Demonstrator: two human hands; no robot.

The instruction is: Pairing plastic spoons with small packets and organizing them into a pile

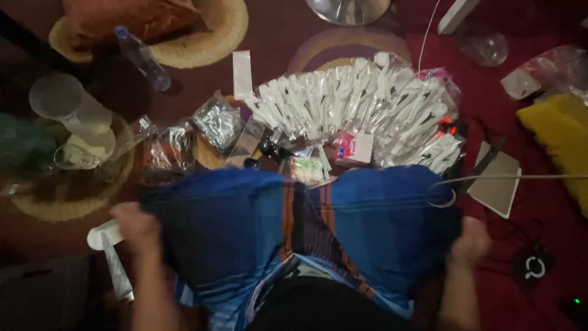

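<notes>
Nearest me, the blue cloth [245,233] w/ its striped band is lying over both knees, filling the bottom centre. I'm seeing the left hand [136,225] at approx 8 o'clock, pressing against the cloth's left edge; too blurred to tell if it's gripping or just resting. The right hand [471,240] at approx 4 o'clock is sitting at the cloth's right edge, fingers curled, grip also unclear. Just left of the left hand a white wrapped utensil [110,257] is lying on the floor. At 12 o'clock, beyond the knees, a heap of packed white plastic spoons [361,104] is fanning out. A plastic bottle [142,58] is lying at approx 10 o'clock, a yellow cloth [560,135] at 2 o'clock, well apart from both hands.
</notes>
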